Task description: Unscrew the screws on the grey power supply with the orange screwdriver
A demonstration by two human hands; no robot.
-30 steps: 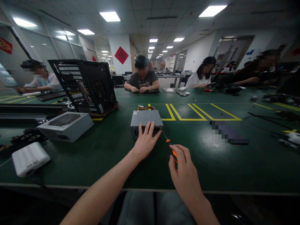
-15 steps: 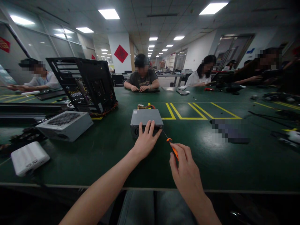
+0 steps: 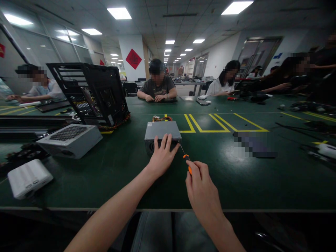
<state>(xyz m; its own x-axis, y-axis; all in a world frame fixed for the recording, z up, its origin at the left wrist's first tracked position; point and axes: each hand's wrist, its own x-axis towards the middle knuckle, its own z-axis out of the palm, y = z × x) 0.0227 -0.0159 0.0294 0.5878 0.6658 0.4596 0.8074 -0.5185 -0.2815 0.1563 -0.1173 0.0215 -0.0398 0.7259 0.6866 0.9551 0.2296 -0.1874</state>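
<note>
One grey power supply [image 3: 162, 128], on the table [image 3: 118, 171] right of the black computer case [image 3: 105, 94]; left hand [image 3: 162, 155] spread over it, unclenched; right hand [image 3: 201, 183] grasping one screwdriver [image 3: 186, 157], tip at the supply's corner away from the case: screw-working step, I judge, calling for steady alignment.

Box [image 3: 163, 130]: front partly hidden behind the fingers of the left hand [image 3: 161, 157]. Screwdriver [image 3: 186, 157]: grip mostly covered by the fingers of the right hand [image 3: 201, 183]; tip, beside left fingers, too small to tell. Slab [image 3: 256, 145], right of right fingers: blurred. Forearms [image 3: 118, 206], nearer than fingers: cut by lower edge.
</note>
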